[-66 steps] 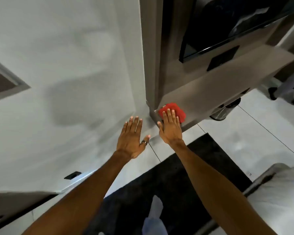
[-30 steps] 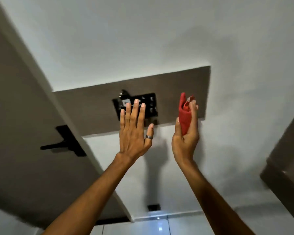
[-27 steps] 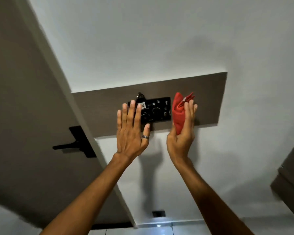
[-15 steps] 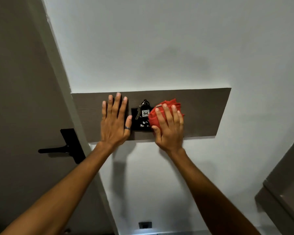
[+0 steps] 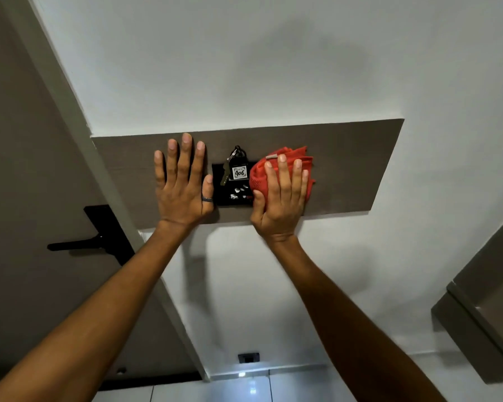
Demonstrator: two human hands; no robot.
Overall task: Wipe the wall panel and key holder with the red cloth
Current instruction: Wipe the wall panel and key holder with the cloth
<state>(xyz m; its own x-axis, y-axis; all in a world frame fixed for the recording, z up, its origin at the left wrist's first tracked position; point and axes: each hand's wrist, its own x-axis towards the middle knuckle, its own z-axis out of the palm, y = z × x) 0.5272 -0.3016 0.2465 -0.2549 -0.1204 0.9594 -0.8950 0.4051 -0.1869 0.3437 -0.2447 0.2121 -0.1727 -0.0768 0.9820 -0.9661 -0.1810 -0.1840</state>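
A brown wall panel [image 5: 352, 166] runs across the white wall. At its middle sits a black key holder [image 5: 230, 195] with a key and a tag marked 406 [image 5: 238, 172] hanging from it. My right hand [image 5: 279, 204] presses the bunched red cloth [image 5: 260, 175] flat against the panel, at the holder's right edge. My left hand [image 5: 183, 190] lies flat on the panel just left of the holder, fingers spread, a ring on the thumb.
A brown door with a black lever handle [image 5: 79, 243] stands at the left. A brown cabinet edge [image 5: 482, 309] juts in at the lower right. A small black socket [image 5: 248, 357] sits low on the wall above the tiled floor.
I turned from the cabinet shelf to the wall panel. Both hands rose to the panel; the right one went from holding the cloth upright to pressing it flat beside the key holder.
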